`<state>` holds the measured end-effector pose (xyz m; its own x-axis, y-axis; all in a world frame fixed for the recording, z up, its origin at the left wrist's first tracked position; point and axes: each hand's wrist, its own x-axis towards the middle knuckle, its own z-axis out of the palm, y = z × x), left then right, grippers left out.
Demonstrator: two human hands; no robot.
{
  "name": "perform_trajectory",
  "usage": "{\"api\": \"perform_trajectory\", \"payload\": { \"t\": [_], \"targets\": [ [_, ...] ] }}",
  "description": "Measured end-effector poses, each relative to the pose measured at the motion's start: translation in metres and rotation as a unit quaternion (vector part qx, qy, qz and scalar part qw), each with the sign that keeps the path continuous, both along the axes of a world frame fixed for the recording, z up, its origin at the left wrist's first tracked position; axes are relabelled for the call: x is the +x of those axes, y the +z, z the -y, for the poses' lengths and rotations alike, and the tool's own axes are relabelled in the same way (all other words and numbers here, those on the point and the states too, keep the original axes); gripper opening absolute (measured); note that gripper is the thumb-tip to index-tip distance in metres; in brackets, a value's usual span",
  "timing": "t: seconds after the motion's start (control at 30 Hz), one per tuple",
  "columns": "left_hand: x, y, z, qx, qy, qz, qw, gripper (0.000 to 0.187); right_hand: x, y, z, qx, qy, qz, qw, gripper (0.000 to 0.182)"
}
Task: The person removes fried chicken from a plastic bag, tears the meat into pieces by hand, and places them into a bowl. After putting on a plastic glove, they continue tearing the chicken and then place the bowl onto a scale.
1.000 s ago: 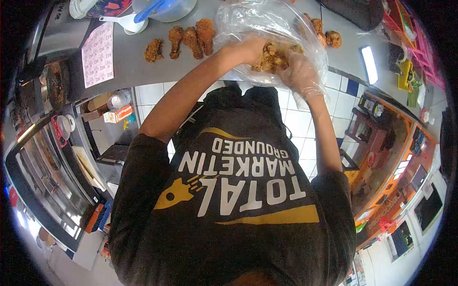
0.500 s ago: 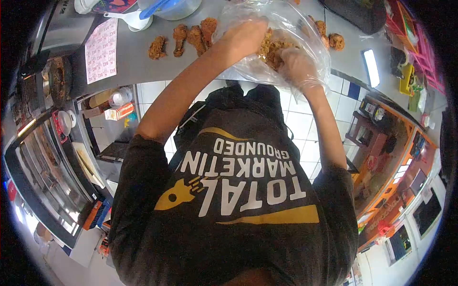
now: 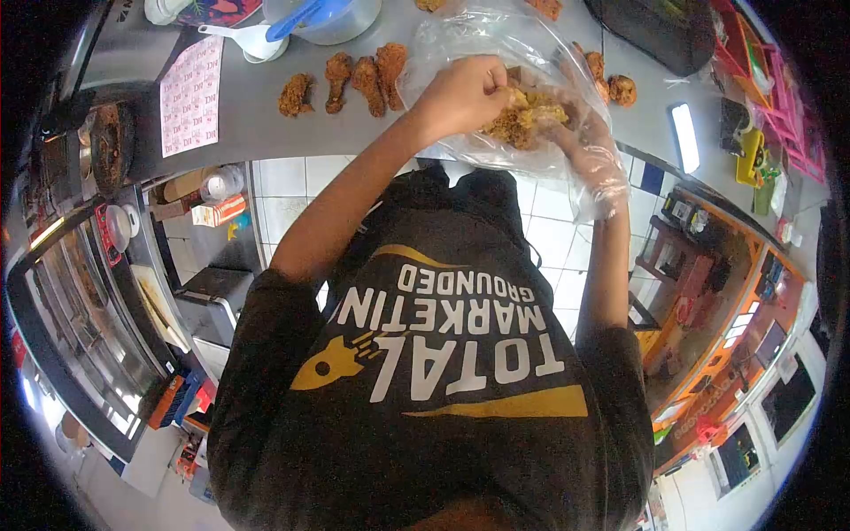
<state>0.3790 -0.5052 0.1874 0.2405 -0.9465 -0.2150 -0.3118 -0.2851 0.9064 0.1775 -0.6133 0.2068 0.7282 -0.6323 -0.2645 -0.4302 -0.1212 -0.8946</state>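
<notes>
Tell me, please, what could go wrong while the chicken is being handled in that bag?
The thin bag might tear under both hands' grip. The chicken, held near the counter edge, could drop to the floor. The bare left hand touches the food, while only the right hand looks covered in plastic.

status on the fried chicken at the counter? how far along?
Done: nothing visibly finished. In hand: left hand and plastic-gloved right hand grip one fried chicken piece over a clear plastic bag. Left: four pieces on the counter, more behind the bag.
</notes>
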Motion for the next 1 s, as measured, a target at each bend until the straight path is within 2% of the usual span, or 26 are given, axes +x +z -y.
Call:
{"api": "perform_trajectory", "payload": {
  "t": [0.1,0.17,0.2,0.3,0.33,0.37,0.43,0.47,0.53,0.63,0.67,0.73,0.77,0.8,0.87,0.9,1.0],
  "targets": [
    [-0.003,0.002,-0.009,-0.038,0.052,-0.05,0.997,0.012,-0.004,0.013,-0.012,0.103,-0.07,0.058,0.991,0.042],
    [-0.005,0.017,-0.015,-0.046,0.084,-0.14,0.986,0.01,-0.004,0.025,-0.019,0.155,-0.101,0.082,0.979,0.042],
    [-0.007,0.025,-0.017,-0.052,0.099,-0.184,0.977,0.009,-0.003,0.031,-0.022,0.161,-0.116,0.09,0.976,0.042],
    [-0.016,0.032,-0.024,-0.091,0.094,-0.201,0.971,0.01,0.005,0.048,-0.035,0.18,-0.15,0.119,0.965,0.043],
    [-0.021,0.034,-0.025,-0.115,0.1,-0.236,0.96,0.009,0.011,0.058,-0.038,0.218,-0.142,0.133,0.956,0.043],
    [-0.024,0.038,-0.025,-0.121,0.104,-0.238,0.958,0.009,0.015,0.065,-0.038,0.22,-0.135,0.134,0.957,0.043],
    [-0.026,0.048,-0.028,-0.134,0.109,-0.165,0.971,0.009,0.019,0.074,-0.037,0.223,-0.123,0.135,0.958,0.042],
    [-0.025,0.053,-0.03,-0.137,0.107,-0.172,0.97,0.011,0.02,0.077,-0.035,0.226,-0.121,0.142,0.956,0.039],
    [-0.019,0.062,-0.031,-0.144,0.1,-0.188,0.966,0.014,0.024,0.088,-0.03,0.176,-0.087,0.127,0.972,0.038],
    [-0.004,0.073,-0.031,-0.263,0.127,-0.003,0.956,0.02,0.032,0.097,-0.011,0.097,-0.036,0.129,0.986,0.035],
    [0.004,0.066,-0.032,-0.279,0.146,0.049,0.948,0.042,0.041,0.104,-0.001,0.067,-0.037,0.119,0.99,0.035],
    [0.021,0.049,-0.014,-0.181,0.176,0.267,0.93,0.054,0.067,0.106,0.021,0.025,-0.029,0.089,0.995,0.037],
    [0.024,0.035,-0.006,-0.122,0.187,0.369,0.902,0.06,0.081,0.1,0.034,0.016,-0.024,0.066,0.997,0.039],
    [0.019,0.007,0.003,0.027,0.127,0.302,0.944,0.081,0.097,0.092,0.049,0.006,-0.02,0.043,0.999,0.042],
    [0.003,-0.035,0.006,0.052,0.038,0.223,0.973,0.078,0.127,0.041,0.09,-0.055,0.025,0.062,0.996,0.045],
    [-0.003,-0.048,0.008,0.064,-0.008,0.182,0.981,0.077,0.144,0.021,0.106,-0.102,0.041,0.02,0.994,0.045],
    [-0.026,-0.062,0.003,0.037,-0.06,0.219,0.973,0.075,0.181,-0.039,0.132,-0.232,0.078,-0.075,0.967,0.044]
  ]
}}
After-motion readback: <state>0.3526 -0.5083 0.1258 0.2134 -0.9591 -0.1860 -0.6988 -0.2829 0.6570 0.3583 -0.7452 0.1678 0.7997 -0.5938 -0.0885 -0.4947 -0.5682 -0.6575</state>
